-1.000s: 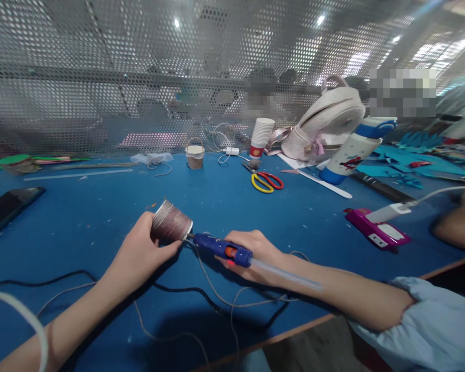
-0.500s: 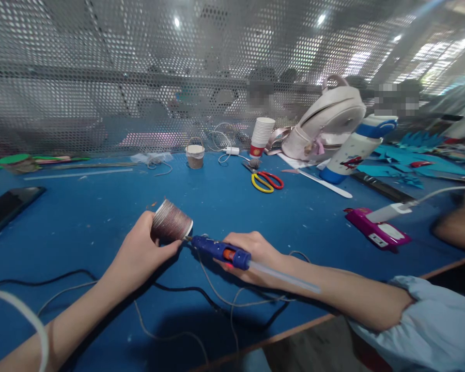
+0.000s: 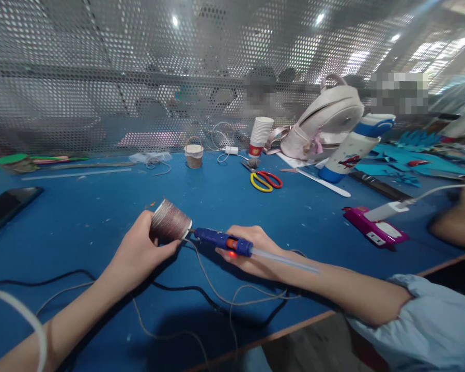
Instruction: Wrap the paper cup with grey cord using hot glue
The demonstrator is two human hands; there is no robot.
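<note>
My left hand (image 3: 145,248) grips a paper cup (image 3: 171,222) wound with greyish-brown cord, tipped on its side with its white rim facing right. My right hand (image 3: 256,250) is wrapped round a blue glue gun (image 3: 220,240). A clear glue stick (image 3: 284,260) sticks out of the gun's back end, and a red light glows beneath its body. The nozzle is at the cup's white rim; whether it touches cannot be made out. Thin grey cord (image 3: 203,274) trails from the cup, by my left thumb, across the blue table (image 3: 112,206).
Beyond my hands are a small cord-handled bucket (image 3: 194,156), scissors (image 3: 266,182), stacked paper cups (image 3: 261,135), a backpack (image 3: 325,121) and a bottle (image 3: 356,150). A purple power strip (image 3: 375,230) lies right, near another person's hand (image 3: 455,222). A phone (image 3: 10,209) lies left; a black cable (image 3: 194,289) runs in front.
The glue gun in my right hand has moved slightly up, its nozzle now higher along the cup's rim. My left hand keeps the cup nearly still.
</note>
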